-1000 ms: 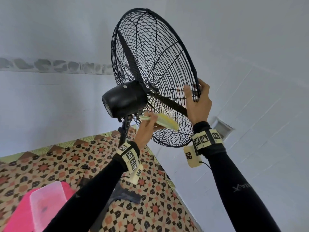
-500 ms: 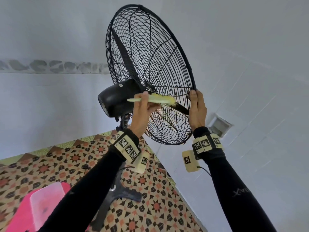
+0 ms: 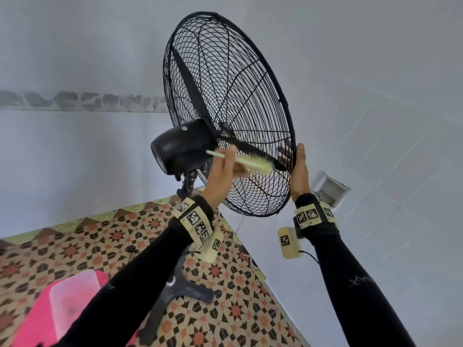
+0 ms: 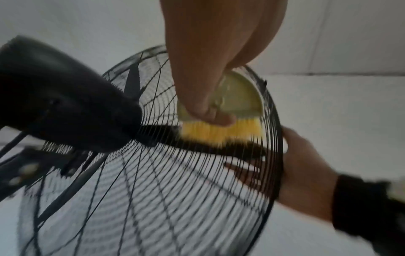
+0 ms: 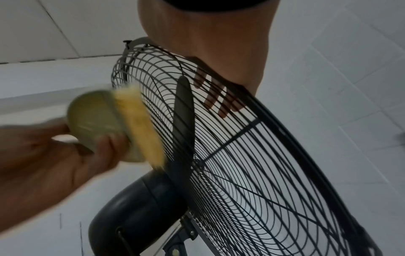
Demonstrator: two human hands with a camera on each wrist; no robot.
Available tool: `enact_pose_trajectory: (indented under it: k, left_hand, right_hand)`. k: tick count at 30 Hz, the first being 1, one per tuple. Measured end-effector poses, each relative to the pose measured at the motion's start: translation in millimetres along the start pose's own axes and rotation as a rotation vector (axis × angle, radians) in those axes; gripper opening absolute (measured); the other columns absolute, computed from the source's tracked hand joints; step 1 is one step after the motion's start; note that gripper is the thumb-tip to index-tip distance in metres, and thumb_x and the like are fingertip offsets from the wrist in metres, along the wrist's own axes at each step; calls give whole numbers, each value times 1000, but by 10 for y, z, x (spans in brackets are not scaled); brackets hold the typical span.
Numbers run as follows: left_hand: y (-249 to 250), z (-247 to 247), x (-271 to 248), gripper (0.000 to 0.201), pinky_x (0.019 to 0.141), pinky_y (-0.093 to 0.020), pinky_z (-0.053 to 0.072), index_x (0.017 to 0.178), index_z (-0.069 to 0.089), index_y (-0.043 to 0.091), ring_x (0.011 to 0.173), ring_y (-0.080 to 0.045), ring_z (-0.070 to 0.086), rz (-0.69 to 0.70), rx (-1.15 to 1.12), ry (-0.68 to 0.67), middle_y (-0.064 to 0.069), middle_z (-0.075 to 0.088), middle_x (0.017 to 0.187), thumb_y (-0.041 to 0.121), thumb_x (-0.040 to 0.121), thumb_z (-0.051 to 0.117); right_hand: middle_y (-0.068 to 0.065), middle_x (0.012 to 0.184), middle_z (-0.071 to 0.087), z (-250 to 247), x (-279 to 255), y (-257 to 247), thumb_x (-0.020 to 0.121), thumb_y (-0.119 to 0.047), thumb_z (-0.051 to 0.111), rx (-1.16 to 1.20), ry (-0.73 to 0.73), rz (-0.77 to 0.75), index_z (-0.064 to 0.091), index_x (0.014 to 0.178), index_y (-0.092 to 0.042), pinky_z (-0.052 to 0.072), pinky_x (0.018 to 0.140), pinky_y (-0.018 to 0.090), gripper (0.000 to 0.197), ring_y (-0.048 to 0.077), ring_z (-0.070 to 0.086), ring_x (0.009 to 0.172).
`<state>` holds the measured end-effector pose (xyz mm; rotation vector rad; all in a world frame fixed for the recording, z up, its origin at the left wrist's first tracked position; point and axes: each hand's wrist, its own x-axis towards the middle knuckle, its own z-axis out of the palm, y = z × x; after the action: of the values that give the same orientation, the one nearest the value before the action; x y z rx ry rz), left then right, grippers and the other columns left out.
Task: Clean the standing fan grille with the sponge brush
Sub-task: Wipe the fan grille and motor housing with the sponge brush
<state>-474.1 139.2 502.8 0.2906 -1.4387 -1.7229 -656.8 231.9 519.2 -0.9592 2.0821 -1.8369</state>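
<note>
A black wire fan grille [image 3: 225, 96] stands tilted above me, its black motor housing [image 3: 183, 146] behind it. My left hand [image 3: 221, 176] grips a pale green sponge brush [image 3: 248, 162], whose yellow sponge [image 4: 221, 134] lies against the rear wires beside the motor. In the right wrist view the sponge brush [image 5: 122, 124] meets the fan grille [image 5: 252, 155] near a dark blade [image 5: 184, 110]. My right hand [image 3: 298, 171] holds the grille's right rim, its fingers [image 5: 215, 100] curled over onto the front wires.
The fan pole [image 3: 186, 181] drops to a dark base [image 3: 185, 291] on a patterned tile floor [image 3: 75, 249]. A pink bin with a clear lid [image 3: 70, 301] sits at lower left. White tiled walls enclose the corner, with a small wall recess [image 3: 330, 189] at right.
The brush has risen from the lower rear wires to the height of the motor. My right hand has shifted a little on the rim, and the view has tilted.
</note>
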Motion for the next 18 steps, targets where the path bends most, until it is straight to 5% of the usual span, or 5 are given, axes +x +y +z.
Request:
enact_pose_trajectory:
  k: [3, 9, 14, 18]
  left_hand:
    - [-247, 89, -231, 30, 78, -28, 62, 107, 46, 6, 92, -26, 76, -171, 122, -82, -20, 70, 109, 33, 112, 35]
    - [167, 115, -23, 32, 88, -39, 63, 117, 44, 4, 105, -33, 72, 127, -91, 168, -24, 66, 122, 33, 112, 34]
    - [-153, 167, -219, 29, 88, -39, 63, 101, 45, 11, 104, -36, 73, -108, 79, 17, -24, 70, 112, 36, 112, 36]
    - [126, 196, -122, 25, 86, -37, 63, 107, 47, 11, 100, -33, 73, 60, -2, 125, -22, 68, 116, 33, 112, 36]
  right_hand:
    - [-10, 152, 50, -13, -29, 37, 80, -96, 24, 7, -22, 28, 47, 148, -41, 21, 124, 51, 91, 13, 42, 144]
    - [-6, 132, 67, 47, -138, -5, 81, -94, 27, 76, 3, 8, 69, 125, -35, 32, 119, 47, 85, 15, 58, 127]
    - [-6, 141, 62, 40, -142, -27, 81, -94, 21, 55, 9, -19, 60, 140, -30, 29, 122, 44, 94, 12, 54, 133]
    - [-6, 149, 55, 20, -35, 82, 80, -96, 26, 69, 11, 3, 51, 147, -31, 27, 123, 48, 96, 13, 47, 140]
